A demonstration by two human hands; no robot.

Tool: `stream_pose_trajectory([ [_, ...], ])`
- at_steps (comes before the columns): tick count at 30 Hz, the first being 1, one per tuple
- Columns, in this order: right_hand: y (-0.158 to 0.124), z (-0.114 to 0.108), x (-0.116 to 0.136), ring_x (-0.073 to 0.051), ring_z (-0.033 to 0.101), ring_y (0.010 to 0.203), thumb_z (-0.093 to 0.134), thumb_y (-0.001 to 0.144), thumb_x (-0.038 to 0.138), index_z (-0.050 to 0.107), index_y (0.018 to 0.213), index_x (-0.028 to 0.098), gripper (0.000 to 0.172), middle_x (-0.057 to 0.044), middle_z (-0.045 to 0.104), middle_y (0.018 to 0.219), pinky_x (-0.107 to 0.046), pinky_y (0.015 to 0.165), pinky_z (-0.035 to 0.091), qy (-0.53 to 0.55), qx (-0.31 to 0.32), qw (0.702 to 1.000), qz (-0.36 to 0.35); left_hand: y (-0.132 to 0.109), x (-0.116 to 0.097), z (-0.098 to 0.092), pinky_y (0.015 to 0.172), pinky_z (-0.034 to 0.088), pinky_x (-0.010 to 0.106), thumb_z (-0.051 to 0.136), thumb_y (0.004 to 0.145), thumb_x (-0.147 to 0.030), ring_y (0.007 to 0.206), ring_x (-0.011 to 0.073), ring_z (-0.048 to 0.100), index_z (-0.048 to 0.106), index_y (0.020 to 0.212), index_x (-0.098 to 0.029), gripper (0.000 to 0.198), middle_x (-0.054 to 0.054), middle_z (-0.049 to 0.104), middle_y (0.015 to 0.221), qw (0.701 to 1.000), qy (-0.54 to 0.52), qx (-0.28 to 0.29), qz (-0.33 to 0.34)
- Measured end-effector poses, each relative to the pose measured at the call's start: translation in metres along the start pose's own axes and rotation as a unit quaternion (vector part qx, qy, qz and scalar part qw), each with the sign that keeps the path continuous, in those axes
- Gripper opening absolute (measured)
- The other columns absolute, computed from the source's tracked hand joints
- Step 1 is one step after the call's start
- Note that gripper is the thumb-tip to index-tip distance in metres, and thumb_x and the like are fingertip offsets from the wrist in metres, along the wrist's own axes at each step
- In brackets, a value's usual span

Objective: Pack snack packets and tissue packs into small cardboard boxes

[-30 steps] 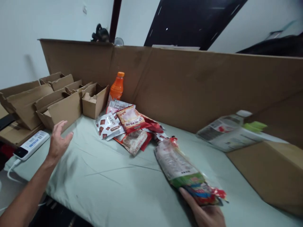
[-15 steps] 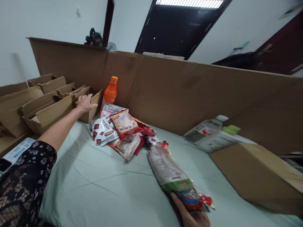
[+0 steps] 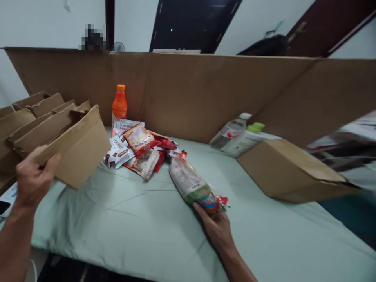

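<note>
My left hand (image 3: 37, 176) is closed on the near edge of an open cardboard box (image 3: 84, 149), thumb on one side of the wall and fingers on the other. The box is tilted in front of other boxes at the left. My right hand (image 3: 216, 225) grips the lower end of a long clear plastic snack bag (image 3: 194, 186) with green, blue and red print. Most of its fingers are hidden under the bag. Left of the bag's upper end lies a pile of snack packets (image 3: 139, 143), red and white. An orange drink bottle (image 3: 120, 103) stands behind the pile.
Several open cardboard boxes (image 3: 17, 121) stand at the far left. A tall cardboard sheet (image 3: 182, 94) walls off the back. At right, a clear bottle (image 3: 230, 131) and a green-capped container (image 3: 246, 141) lean behind a tipped cardboard box (image 3: 290, 168). A phone (image 3: 4, 207) lies at the left edge.
My left hand has come back towards me and now holds a box by its edge. My right hand keeps its grip on the snack bag. The camera view has shifted.
</note>
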State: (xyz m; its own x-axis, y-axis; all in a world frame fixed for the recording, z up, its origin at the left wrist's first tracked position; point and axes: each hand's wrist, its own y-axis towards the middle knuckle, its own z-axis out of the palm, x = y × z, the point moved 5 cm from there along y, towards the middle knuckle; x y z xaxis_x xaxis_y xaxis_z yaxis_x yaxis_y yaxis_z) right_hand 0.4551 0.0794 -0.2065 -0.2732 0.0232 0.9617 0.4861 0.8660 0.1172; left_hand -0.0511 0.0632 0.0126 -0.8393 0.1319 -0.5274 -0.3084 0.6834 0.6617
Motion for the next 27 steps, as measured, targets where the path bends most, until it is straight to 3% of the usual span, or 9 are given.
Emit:
stream_pose_trajectory([
  [3,0.002,0.002,0.005,-0.035,0.07,0.113,0.08,0.067,0.061,0.071,0.11,0.016,0.063,-0.015,0.076,0.116,-0.052,0.107,0.051,0.02,0.015,0.999,-0.021,-0.043,-0.019,-0.021,0.104,0.058,0.055,0.066,0.09,-0.04,0.099,0.0285,0.072,0.074,0.101,-0.034,0.015,-0.006,0.073,0.096,0.989,-0.119,0.041,0.074],
  [6,0.004,0.005,0.01,-0.033,0.068,0.116,0.079,0.071,0.062,0.068,0.116,0.017,0.065,-0.016,0.074,0.123,-0.053,0.11,0.048,0.037,0.04,0.998,-0.041,-0.068,-0.052,0.001,0.112,0.055,0.058,0.067,0.092,-0.03,0.088,0.0224,0.073,0.079,0.09,-0.034,0.013,-0.003,0.068,0.079,0.917,-0.226,0.237,0.229],
  [8,0.004,0.006,0.009,-0.032,0.069,0.112,0.077,0.071,0.065,0.067,0.116,0.017,0.067,-0.015,0.074,0.121,-0.052,0.108,0.05,0.036,0.061,0.997,-0.04,-0.076,-0.065,0.018,0.118,0.047,0.061,0.069,0.091,-0.037,0.082,0.021,0.072,0.082,0.089,-0.034,0.013,-0.002,0.067,0.075,0.885,-0.199,0.313,0.281],
  [11,0.002,-0.004,0.01,-0.033,0.07,0.11,0.082,0.064,0.068,0.065,0.122,0.016,0.079,-0.016,0.074,0.121,-0.054,0.105,0.051,0.027,0.084,0.995,-0.036,-0.075,-0.072,0.025,0.123,0.039,0.063,0.07,0.083,-0.038,0.088,0.0225,0.072,0.081,0.093,-0.036,0.015,-0.001,0.067,0.081,0.887,-0.151,0.319,0.297],
  [14,-0.001,-0.031,0.025,-0.038,0.062,0.128,0.084,0.061,0.069,0.054,0.143,0.019,0.101,-0.02,0.062,0.144,-0.056,0.106,0.049,-0.039,0.079,0.995,-0.044,-0.076,-0.073,0.015,0.121,0.041,0.062,0.063,0.077,-0.023,0.103,0.0254,0.071,0.078,0.105,-0.037,0.034,0.001,0.069,0.098,0.885,-0.168,0.287,0.325],
  [18,0.005,-0.058,0.085,-0.04,0.053,0.14,0.072,0.076,0.075,0.048,0.154,0.022,0.098,-0.019,0.052,0.157,-0.056,0.108,0.048,-0.189,0.063,0.971,-0.129,-0.083,-0.069,0.008,0.121,0.042,0.063,0.056,0.072,-0.016,0.116,0.029,0.068,0.075,0.109,-0.036,0.046,0.003,0.068,0.113,0.887,-0.172,0.269,0.334],
  [22,0.034,-0.025,0.14,-0.042,0.056,0.136,0.075,0.077,0.067,0.057,0.147,0.015,0.089,-0.022,0.059,0.15,-0.054,0.11,0.046,-0.368,0.117,0.902,-0.194,-0.088,-0.075,0.009,0.12,0.042,0.064,0.057,0.073,-0.016,0.113,0.0304,0.069,0.075,0.101,-0.037,0.04,0.001,0.072,0.102,0.88,-0.175,0.273,0.347],
  [25,0.059,0.011,0.144,-0.043,0.068,0.115,0.075,0.079,0.054,0.075,0.119,0.016,0.055,-0.022,0.076,0.117,-0.051,0.095,0.053,-0.465,0.182,0.858,-0.123,-0.089,-0.084,0.01,0.125,0.033,0.065,0.055,0.073,-0.017,0.12,0.0319,0.068,0.076,0.099,-0.037,0.038,-0.002,0.077,0.099,0.853,-0.163,0.326,0.373],
  [27,0.068,0.02,0.143,-0.043,0.073,0.1,0.07,0.084,0.047,0.079,0.094,0.017,0.033,-0.02,0.079,0.093,-0.051,0.086,0.056,-0.47,0.19,0.857,-0.096,-0.09,-0.088,0.01,0.129,0.025,0.066,0.053,0.072,-0.017,0.129,0.0331,0.064,0.077,0.097,-0.037,0.039,-0.003,0.079,0.103,0.831,-0.132,0.372,0.393],
])
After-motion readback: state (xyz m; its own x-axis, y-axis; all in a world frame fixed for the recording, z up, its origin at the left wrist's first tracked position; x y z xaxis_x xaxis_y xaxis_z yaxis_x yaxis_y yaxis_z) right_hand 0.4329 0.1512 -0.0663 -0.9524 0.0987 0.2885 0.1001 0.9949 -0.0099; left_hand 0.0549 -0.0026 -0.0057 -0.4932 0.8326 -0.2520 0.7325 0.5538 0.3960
